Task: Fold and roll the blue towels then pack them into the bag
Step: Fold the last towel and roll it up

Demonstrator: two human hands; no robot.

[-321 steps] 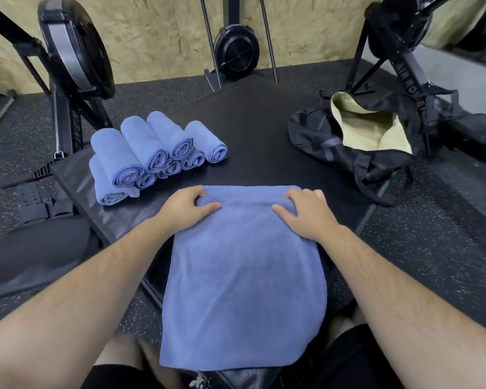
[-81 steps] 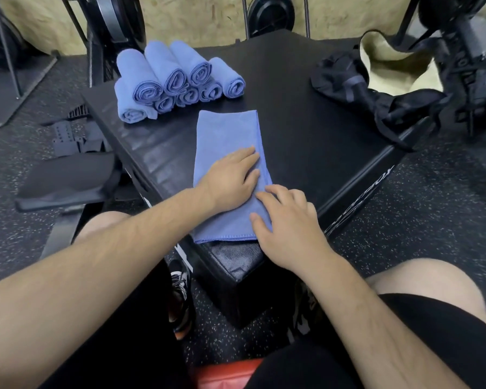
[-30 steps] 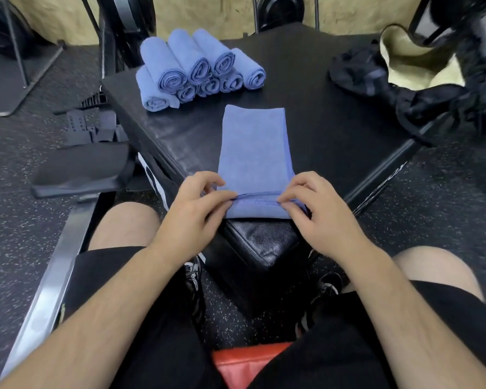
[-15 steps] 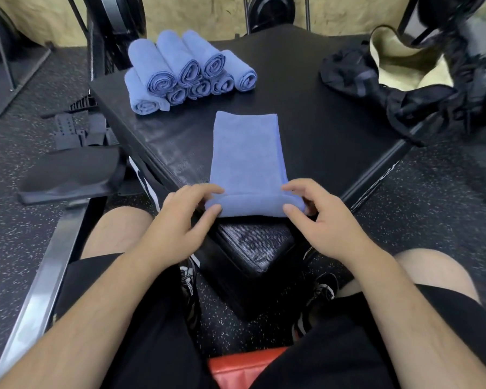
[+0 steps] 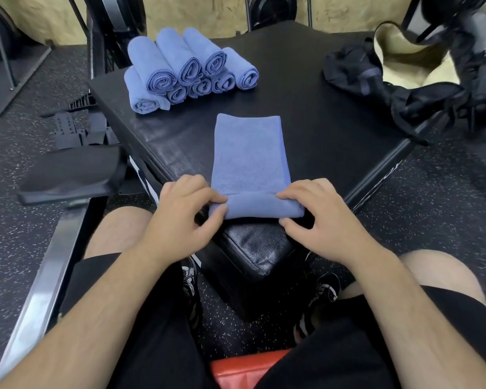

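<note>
A blue towel point(image 5: 249, 153), folded into a long strip, lies on the black padded box point(image 5: 314, 130) with its near end rolled up into a short tube. My left hand point(image 5: 177, 217) pinches the left end of that roll between thumb and fingers. My right hand point(image 5: 317, 217) pinches its right end the same way. Several finished towel rolls point(image 5: 185, 68) are stacked at the box's far left. The black bag point(image 5: 376, 80) with a pale yellow lining lies wide at the far right corner.
Gym machine frames stand behind the box and at both sides. A black seat pad point(image 5: 70, 175) on a metal rail sits to the left, by my knee. Speckled rubber floor surrounds the box. My shoes show beneath the box's near corner.
Over the last second the near end of the towel has gone from a thin turned-up edge to a thicker roll, moved slightly away from me under both hands.
</note>
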